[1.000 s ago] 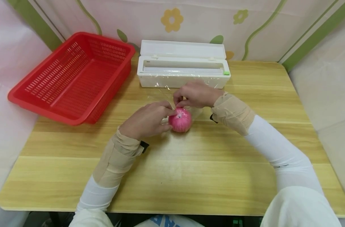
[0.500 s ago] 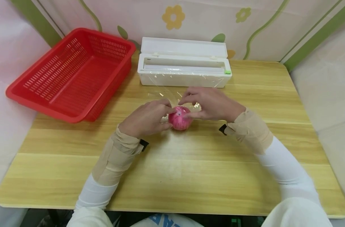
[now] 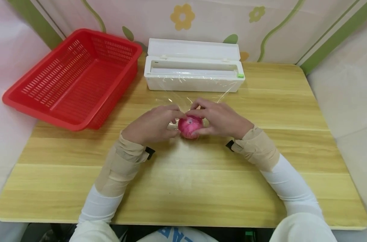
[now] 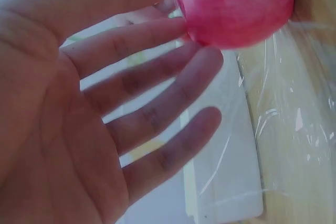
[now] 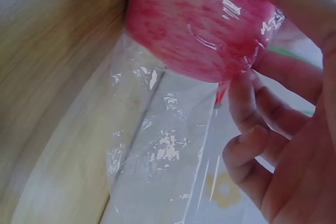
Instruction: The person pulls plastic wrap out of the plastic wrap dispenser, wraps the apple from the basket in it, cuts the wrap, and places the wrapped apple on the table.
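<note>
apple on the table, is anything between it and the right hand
Yes, clear cling film: in the right wrist view it appears to cover the apple where the right hand holds it, and its sheet spreads toward the white dispenser. Nothing else visible stands between the hand and the apple.

My right hand grips the pink-red apple, my lower fingers curling just beside it. Clear film shines over the fruit and spreads wrinkled below it, near the wood-grained worktop. Through it I see something white, perhaps a box, and beyond, a yellow flower.
</note>
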A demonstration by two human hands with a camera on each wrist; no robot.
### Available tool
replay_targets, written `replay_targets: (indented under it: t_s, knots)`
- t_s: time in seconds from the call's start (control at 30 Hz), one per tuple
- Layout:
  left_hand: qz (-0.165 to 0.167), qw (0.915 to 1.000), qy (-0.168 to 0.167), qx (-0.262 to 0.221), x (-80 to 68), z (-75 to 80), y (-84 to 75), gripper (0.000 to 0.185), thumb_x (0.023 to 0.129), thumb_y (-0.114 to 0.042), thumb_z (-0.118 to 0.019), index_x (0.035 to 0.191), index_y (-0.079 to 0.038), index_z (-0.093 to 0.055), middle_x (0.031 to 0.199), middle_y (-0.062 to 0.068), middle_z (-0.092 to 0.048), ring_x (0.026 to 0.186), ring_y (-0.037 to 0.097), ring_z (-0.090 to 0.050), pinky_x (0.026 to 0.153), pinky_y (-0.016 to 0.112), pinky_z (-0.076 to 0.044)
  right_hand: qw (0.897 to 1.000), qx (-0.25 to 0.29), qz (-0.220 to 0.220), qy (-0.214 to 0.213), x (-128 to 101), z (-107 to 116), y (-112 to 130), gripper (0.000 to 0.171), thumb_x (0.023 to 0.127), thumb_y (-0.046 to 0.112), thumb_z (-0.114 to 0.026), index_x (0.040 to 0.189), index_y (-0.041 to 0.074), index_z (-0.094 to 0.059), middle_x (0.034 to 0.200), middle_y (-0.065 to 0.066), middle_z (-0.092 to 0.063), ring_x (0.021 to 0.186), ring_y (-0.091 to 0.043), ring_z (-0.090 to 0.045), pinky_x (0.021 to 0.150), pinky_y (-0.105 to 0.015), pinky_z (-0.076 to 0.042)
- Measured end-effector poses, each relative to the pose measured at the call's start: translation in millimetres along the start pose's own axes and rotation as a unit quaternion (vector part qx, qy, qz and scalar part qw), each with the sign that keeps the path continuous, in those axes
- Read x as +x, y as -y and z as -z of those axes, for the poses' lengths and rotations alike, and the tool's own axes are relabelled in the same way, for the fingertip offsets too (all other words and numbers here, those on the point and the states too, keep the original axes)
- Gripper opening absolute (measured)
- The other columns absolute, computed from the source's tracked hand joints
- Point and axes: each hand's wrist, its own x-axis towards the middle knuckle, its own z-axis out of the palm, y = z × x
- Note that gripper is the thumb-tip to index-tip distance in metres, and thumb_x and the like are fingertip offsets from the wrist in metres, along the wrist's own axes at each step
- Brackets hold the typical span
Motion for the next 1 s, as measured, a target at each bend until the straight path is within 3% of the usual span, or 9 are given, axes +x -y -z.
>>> replay_targets:
  t_s: [0.13,0.2,0.47,0.6,0.7,0.8,0.9,1.0]
  knots:
    - [0.005,0.9986,-0.004,-0.053,-2.4,2.5,10.8,0.037,0.093,-0.009,-0.077,0.127,-0.005,-0.063,0.125,0.011,-0.071,0.115,0.028,-0.069,0.1,0.044,-0.059,1.0,0.0,-0.01,0.002,-0.9,-0.9,2.3,0.062,0.085,0.051,-0.087,0.137,0.022,-0.072,0.131,0.0,-0.06,0.1,-0.015,-0.065,0.076,-0.035,-0.058]
    - [0.009,0.9984,-0.001,-0.055,-4.3,3.6,16.8,0.033,0.094,-0.011,-0.077,0.122,-0.003,-0.062,0.122,0.013,-0.071,0.113,0.029,-0.07,0.098,0.045,-0.059,1.0,0.002,-0.011,-0.001,-1.7,-1.3,2.6,0.059,0.084,0.05,-0.088,0.133,0.02,-0.073,0.13,0.0,-0.06,0.1,-0.015,-0.065,0.078,-0.035,-0.059]
    - [0.074,0.9949,0.055,0.04,-19.8,8.9,45.6,0.024,0.094,-0.013,-0.075,0.116,-0.005,-0.07,0.112,0.012,-0.072,0.103,0.027,-0.067,0.094,0.045,-0.058,1.0,0.007,-0.014,-0.011,-2.3,-2.9,2.5,0.059,0.083,0.05,-0.089,0.134,0.025,-0.073,0.13,0.002,-0.06,0.101,-0.015,-0.066,0.079,-0.038,-0.059]
    - [0.084,0.99,0.075,0.086,-31.2,10.2,55.2,0.021,0.093,-0.009,-0.073,0.113,-0.01,-0.068,0.107,0.01,-0.068,0.094,0.024,-0.065,0.086,0.043,-0.058,1.0,0.008,-0.015,-0.011,-2.8,-2.5,3.3,0.061,0.08,0.05,-0.091,0.133,0.026,-0.073,0.131,0.002,-0.061,0.101,-0.016,-0.068,0.079,-0.039,-0.06]
    - [0.062,0.9877,0.074,0.123,-39.9,8.6,60.2,0.025,0.09,-0.003,-0.073,0.109,-0.013,-0.062,0.1,0.007,-0.064,0.083,0.021,-0.061,0.075,0.039,-0.055,1.0,0.006,-0.017,-0.008,-3.9,-2.2,3.8,0.062,0.08,0.05,-0.091,0.134,0.026,-0.072,0.131,0.002,-0.06,0.102,-0.016,-0.068,0.079,-0.039,-0.06]
    - [0.012,0.9861,0.055,0.156,-46.1,4.9,65.9,0.031,0.084,0.003,-0.075,0.105,-0.013,-0.058,0.093,0.006,-0.06,0.073,0.019,-0.057,0.066,0.034,-0.051,1.0,-0.001,-0.017,-0.006,-5.3,-1.7,5.0,0.061,0.08,0.051,-0.091,0.134,0.026,-0.072,0.132,0.002,-0.06,0.102,-0.015,-0.068,0.078,-0.039,-0.06]
    - [-0.034,0.9837,0.034,0.173,-50.0,1.6,72.6,0.035,0.079,0.007,-0.078,0.101,-0.012,-0.059,0.088,0.005,-0.057,0.067,0.017,-0.052,0.061,0.031,-0.047,1.0,-0.002,-0.015,-0.006,-6.1,-1.3,6.2,0.06,0.082,0.051,-0.089,0.134,0.027,-0.071,0.132,0.002,-0.06,0.101,-0.015,-0.067,0.077,-0.038,-0.059]
    - [-0.059,0.9822,0.024,0.177,-50.6,-0.5,76.7,0.03,0.079,0.006,-0.08,0.097,-0.014,-0.066,0.086,0.004,-0.057,0.066,0.015,-0.051,0.061,0.029,-0.046,1.0,0.001,-0.015,-0.006,-6.3,-1.3,6.7,0.059,0.082,0.051,-0.089,0.134,0.027,-0.071,0.131,0.002,-0.06,0.102,-0.015,-0.067,0.077,-0.038,-0.059]
